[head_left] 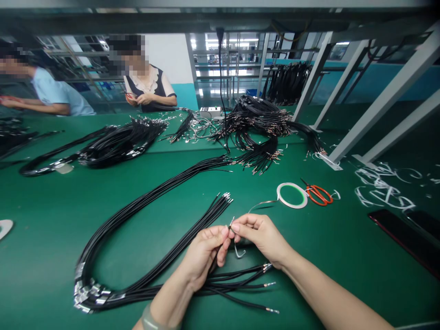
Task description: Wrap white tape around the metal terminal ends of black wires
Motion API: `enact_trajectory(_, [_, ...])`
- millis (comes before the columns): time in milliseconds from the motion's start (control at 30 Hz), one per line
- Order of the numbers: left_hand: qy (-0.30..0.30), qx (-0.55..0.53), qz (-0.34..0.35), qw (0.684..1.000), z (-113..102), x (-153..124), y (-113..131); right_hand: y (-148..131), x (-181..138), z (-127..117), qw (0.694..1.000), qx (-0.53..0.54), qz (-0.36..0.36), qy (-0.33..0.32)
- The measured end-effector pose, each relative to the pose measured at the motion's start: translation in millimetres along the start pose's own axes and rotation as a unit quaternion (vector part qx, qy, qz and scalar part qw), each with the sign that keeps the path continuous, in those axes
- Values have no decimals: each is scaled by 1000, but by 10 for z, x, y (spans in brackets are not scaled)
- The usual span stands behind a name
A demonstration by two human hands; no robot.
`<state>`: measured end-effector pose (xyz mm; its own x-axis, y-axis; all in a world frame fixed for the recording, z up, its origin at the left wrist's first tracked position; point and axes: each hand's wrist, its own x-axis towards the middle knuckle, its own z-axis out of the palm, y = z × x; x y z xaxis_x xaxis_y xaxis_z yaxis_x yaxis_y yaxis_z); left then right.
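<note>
My left hand [206, 250] is closed around a black cable [213, 265], its bare metal end [232, 221] poking up between my fingertips. Thumb and forefinger of my right hand [259, 233] pinch at that same cable end; any tape between them is too small to make out. A thin curled white strip [239, 253] dangles below my fingers. Behind my right hand, a narrow strip [264, 202] runs from a white-rimmed tape roll [292, 195]. Several black cables [240, 272] lie under my left hand, belonging to a looped bundle [110, 229] with silvery labels [90, 293].
Orange-handled scissors [319, 195] lie beside the roll. White strip scraps [381, 185] and a dark phone [402, 238] are at right. Cable piles [257, 119] and coils [123, 142] cover the back of the green table [41, 206]. Metal legs [374, 96] stand right. Two people work opposite.
</note>
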<state>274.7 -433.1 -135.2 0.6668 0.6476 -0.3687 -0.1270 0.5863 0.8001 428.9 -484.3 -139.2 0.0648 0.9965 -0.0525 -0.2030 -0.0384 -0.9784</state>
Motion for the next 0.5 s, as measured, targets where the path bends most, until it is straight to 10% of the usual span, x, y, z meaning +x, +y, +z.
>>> enact_trajectory(500, [4,-50,-59,997,-1,-22,48,62,40,-33,1000,-11,-24,-12])
